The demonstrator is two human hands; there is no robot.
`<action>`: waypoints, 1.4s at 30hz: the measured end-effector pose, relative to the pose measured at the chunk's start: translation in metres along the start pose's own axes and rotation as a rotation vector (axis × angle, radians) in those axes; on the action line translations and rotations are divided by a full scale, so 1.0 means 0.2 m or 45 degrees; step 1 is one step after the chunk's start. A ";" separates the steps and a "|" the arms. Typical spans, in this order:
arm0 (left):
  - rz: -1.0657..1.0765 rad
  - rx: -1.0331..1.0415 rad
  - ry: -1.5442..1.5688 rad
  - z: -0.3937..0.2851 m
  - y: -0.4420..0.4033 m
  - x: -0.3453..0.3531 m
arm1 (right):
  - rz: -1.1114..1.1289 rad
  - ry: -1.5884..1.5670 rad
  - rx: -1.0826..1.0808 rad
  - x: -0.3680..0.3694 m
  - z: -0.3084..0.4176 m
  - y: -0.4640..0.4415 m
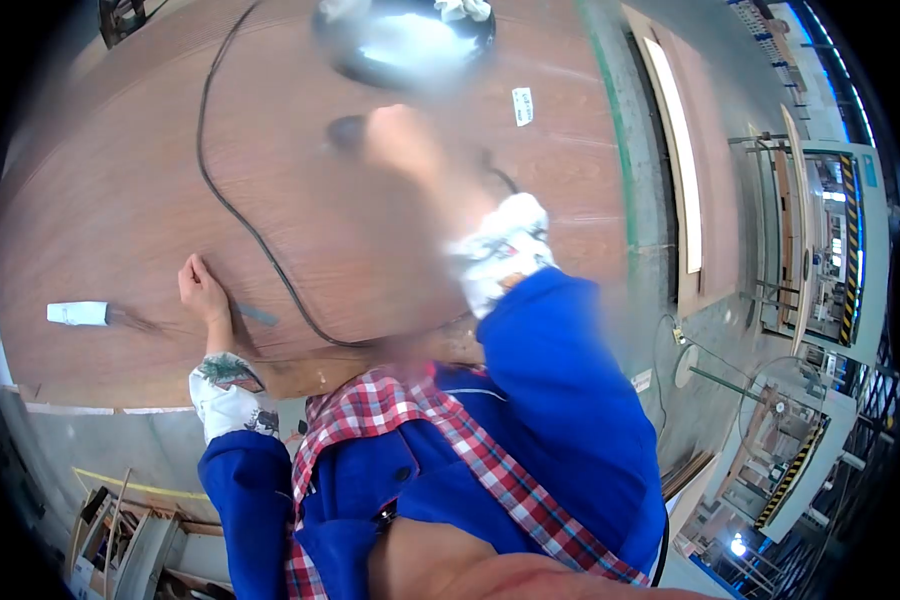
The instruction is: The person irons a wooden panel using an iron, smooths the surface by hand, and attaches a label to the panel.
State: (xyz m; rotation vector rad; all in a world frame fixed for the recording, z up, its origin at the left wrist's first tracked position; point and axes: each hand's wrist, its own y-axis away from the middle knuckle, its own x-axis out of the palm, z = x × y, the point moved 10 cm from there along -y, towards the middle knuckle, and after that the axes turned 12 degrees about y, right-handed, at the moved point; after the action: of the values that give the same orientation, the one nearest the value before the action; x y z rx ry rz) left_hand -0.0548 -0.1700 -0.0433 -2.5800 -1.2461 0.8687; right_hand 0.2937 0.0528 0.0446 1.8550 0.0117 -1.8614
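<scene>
My right hand [402,145] is smeared by motion above a large reddish-brown wood sheet [300,190]. It is closed around a dark, blurred hand tool [346,133], whose exact kind I cannot make out. My left hand [202,291] rests on the sheet at the left, its fingers curled together; whether anything is in them is hidden. Beside the left wrist lies a thin grey strip [257,314]. A black cable [240,215] runs over the sheet between the far edge and my body.
At the far edge sits a shiny round black object [405,45] with white crumpled pieces. A white packet [78,314] and a small label [523,106] lie on the sheet. Right of it are stacked boards [705,180] and a machine frame [850,250] with striped posts.
</scene>
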 end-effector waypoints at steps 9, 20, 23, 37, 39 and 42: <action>0.236 -0.309 0.264 -0.52 0.06 0.17 | 0.060 -0.076 0.480 0.13 -0.89 0.41; 1.210 -0.372 0.230 -0.96 0.26 0.71 | -0.042 -0.541 0.505 0.04 -0.76 1.06; 1.310 -0.354 0.261 -1.06 0.29 0.80 | -0.054 -0.617 0.539 0.01 -0.72 1.13; 1.325 -0.042 -0.075 -1.29 0.31 0.92 | -0.026 -0.796 0.550 -0.06 -0.63 1.21; 1.286 0.001 -0.059 -1.29 0.31 0.90 | -0.021 -0.843 0.572 -0.06 -0.63 1.21; 1.177 0.175 -0.091 -1.32 0.29 0.85 | -0.036 -0.806 0.529 -0.10 -0.61 1.19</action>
State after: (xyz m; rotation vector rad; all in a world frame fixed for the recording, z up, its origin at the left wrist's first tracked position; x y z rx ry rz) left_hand 0.2142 -0.0499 0.0779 -2.9819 0.0928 1.1076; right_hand 0.4897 -0.1041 0.1370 1.4100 -0.6069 -2.5339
